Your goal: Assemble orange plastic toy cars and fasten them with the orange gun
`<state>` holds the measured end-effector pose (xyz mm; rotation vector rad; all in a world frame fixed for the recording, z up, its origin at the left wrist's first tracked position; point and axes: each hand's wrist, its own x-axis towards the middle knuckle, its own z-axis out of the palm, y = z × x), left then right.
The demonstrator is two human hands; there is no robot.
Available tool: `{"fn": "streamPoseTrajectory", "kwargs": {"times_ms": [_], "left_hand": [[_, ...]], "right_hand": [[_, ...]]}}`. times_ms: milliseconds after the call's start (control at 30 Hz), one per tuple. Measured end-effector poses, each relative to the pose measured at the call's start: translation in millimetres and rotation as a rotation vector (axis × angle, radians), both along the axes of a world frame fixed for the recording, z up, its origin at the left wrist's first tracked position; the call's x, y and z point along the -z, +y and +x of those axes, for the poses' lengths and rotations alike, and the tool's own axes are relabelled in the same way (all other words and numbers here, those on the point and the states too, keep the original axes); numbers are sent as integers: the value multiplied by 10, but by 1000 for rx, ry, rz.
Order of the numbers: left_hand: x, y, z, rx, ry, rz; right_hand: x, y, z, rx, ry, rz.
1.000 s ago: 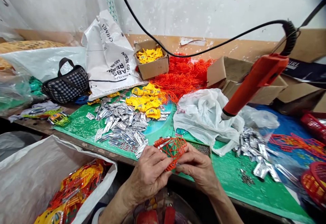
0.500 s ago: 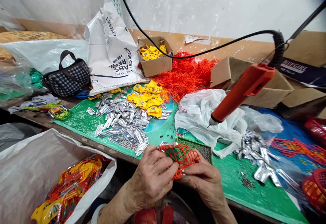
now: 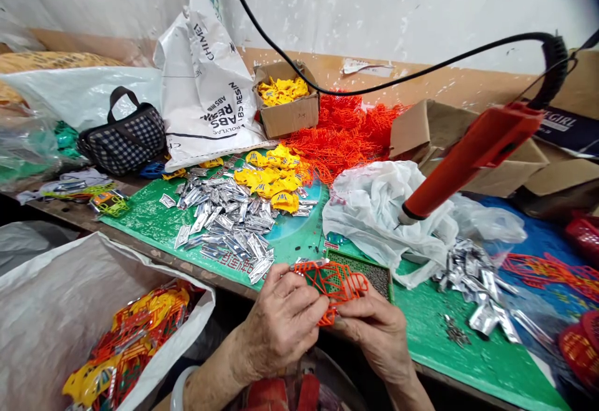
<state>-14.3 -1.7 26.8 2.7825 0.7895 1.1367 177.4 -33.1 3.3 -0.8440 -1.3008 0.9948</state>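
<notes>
Two hands, the left and the right, both pinch one red lattice frame between them, at the bench's near edge, before one green-rimmed tray. I count one red power driver hanging from its cord, one carton of yellow pieces, one checkered bag and two heaps of silver strips. The bench top is glossy green, the wall behind scuffed white above an orange band.

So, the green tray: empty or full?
Not empty: small grey pieces lie in the green tray. Cannot tell if full: the orange frame hides part.
</notes>
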Motion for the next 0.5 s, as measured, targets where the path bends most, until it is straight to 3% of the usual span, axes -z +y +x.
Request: {"fn": "streamPoseTrajectory", "kwargs": {"times_ms": [100, 300, 400, 500], "left_hand": [[2, 19, -3, 8, -3, -9], [16, 49, 7, 47, 36, -74], [0, 43, 36, -34, -15, -12], [-7, 31, 52, -180, -145, 109]], "right_hand": [[-53, 5, 5, 37, -118, 72], [-93, 30, 60, 71, -552, 376], [-39, 24, 71, 203, -586, 377], [13, 2, 59, 331, -479, 310]]}}
